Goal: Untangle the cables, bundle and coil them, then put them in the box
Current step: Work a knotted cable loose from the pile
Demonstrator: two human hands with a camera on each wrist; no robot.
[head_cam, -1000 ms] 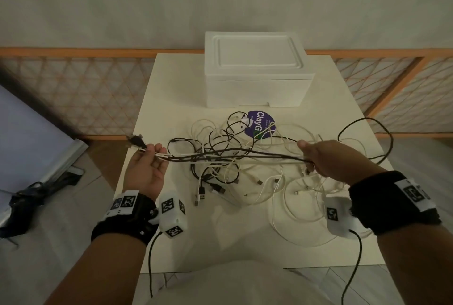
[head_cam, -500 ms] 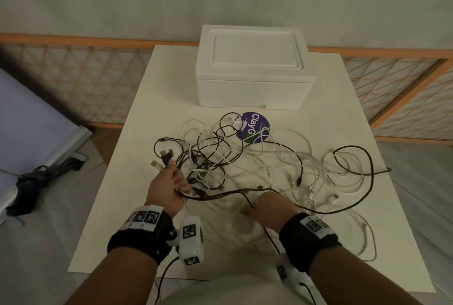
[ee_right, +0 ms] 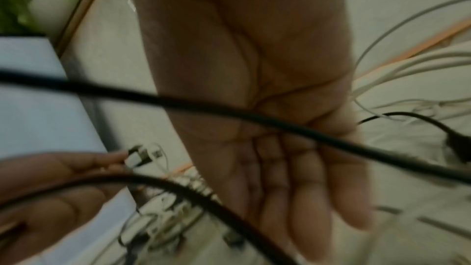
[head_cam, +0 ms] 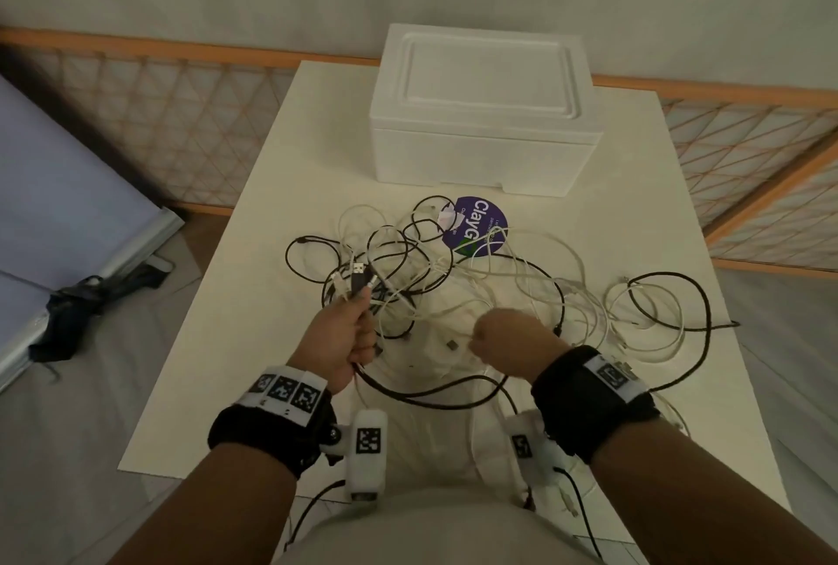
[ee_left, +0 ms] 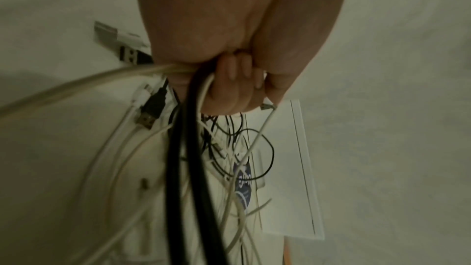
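Observation:
A tangle of black and white cables (head_cam: pixel 453 283) lies on the white table (head_cam: pixel 272 383). My left hand (head_cam: pixel 349 333) grips a bundle of them just below several plugs (head_cam: pixel 358 276), which stick up out of the fist. In the left wrist view, its fingers (ee_left: pixel 237 88) curl round black and white strands. A thick black cable (head_cam: pixel 431 399) sags from it toward my right hand (head_cam: pixel 503 337), which hovers close by with fingers curled. In the right wrist view that cable crosses my palm (ee_right: pixel 293 168); a grip is not visible. The white foam box (head_cam: pixel 485 111) stands lidded at the back.
A round purple sticker (head_cam: pixel 476 224) lies under the cables in front of the box. A black loop (head_cam: pixel 698 292) reaches almost to the table's right edge. A wooden lattice fence (head_cam: pixel 181 111) runs behind, with a grey panel (head_cam: pixel 68 201) on the floor at left.
The hands held a taut run of cables between them, far apart. The right hand has come in beside the left, and the cables have gone slack onto the table.

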